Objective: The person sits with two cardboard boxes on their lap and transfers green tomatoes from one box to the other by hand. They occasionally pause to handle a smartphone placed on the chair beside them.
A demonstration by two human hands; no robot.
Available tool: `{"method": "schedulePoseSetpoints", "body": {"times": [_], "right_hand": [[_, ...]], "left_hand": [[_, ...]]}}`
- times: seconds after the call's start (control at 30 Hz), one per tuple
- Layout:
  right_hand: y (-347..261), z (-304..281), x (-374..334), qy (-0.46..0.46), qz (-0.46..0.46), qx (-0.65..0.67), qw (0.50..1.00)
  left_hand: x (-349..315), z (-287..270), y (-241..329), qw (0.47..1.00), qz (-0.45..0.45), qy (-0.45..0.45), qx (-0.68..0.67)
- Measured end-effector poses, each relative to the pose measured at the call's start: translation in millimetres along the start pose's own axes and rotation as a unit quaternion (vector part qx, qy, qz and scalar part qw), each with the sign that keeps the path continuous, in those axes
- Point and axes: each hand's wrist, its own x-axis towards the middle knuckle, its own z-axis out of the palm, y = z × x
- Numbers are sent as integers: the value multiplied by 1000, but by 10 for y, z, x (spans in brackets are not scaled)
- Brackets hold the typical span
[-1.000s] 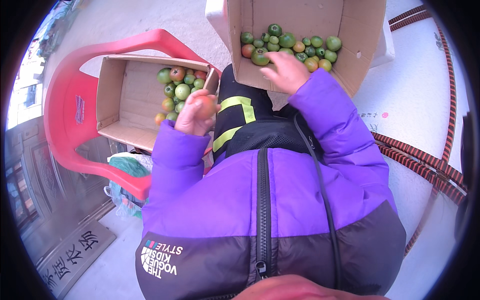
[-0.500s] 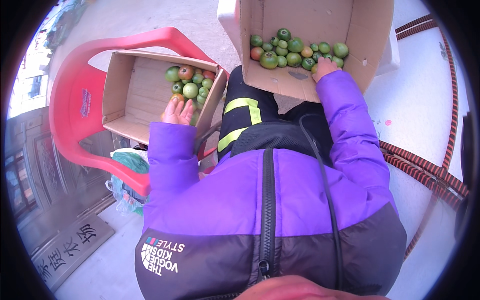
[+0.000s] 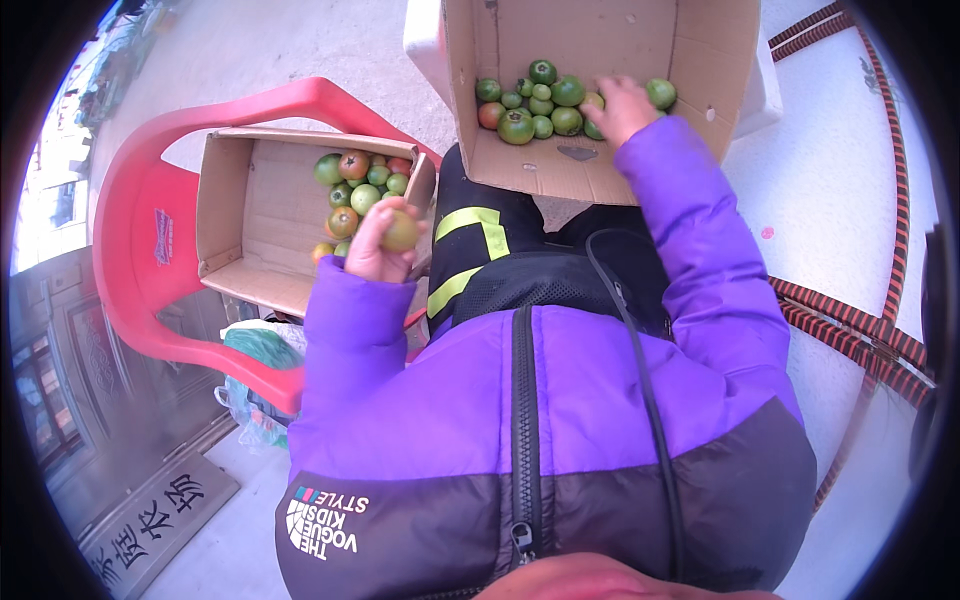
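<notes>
My left hand (image 3: 376, 245) is closed around a yellowish-green tomato (image 3: 400, 232), raised above the near right corner of the left cardboard box (image 3: 250, 290). In that box, green and reddish tomatoes (image 3: 364, 199) are bunched along the right side. My right hand (image 3: 627, 110) is inside the right cardboard box (image 3: 560, 172), its fingers stretched over the tomatoes there. Beside its fingertips lies a pale yellowish tomato (image 3: 594, 101), partly covered. Mostly green tomatoes (image 3: 541, 106) are gathered to the left of this hand, and a single green one (image 3: 661, 94) lies to its right.
The left box rests on a red plastic chair (image 3: 150, 230). Plastic bags (image 3: 262, 350) hang or lie below it. Behind the right box shows a white container edge (image 3: 428, 45). Red-and-black striped bands (image 3: 850, 345) edge the white surface at right. A black cable (image 3: 650, 400) runs down my jacket.
My left hand, open over the left box before, now grips a tomato and has moved slightly right and nearer. My right hand has shifted farther in, over the tomatoes. The whole view has shifted slightly.
</notes>
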Motion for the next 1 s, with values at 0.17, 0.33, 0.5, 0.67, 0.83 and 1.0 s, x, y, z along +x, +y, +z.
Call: {"method": "schedulePoseSetpoints", "body": {"times": [0.17, 0.33, 0.5, 0.67, 0.83, 1.0], "right_hand": [[745, 216, 608, -80, 98, -191, 973], [883, 335, 691, -101, 45, -230, 967], [792, 155, 547, -112, 29, -249, 962], [473, -65, 203, -102, -15, -200, 974], [156, -63, -394, -2, -102, -9, 995], [-678, -79, -835, -21, -257, 275, 926]], "left_hand": [[35, -800, 358, 948, 45, 270, -160], [28, -1102, 276, 856, 110, 501, -66], [65, -1365, 228, 875, 107, 470, -42], [79, -1485, 99, 872, 148, 426, 191], [70, -746, 154, 904, 167, 386, 80], [2, 213, -119, 980, 43, 149, 127]]}}
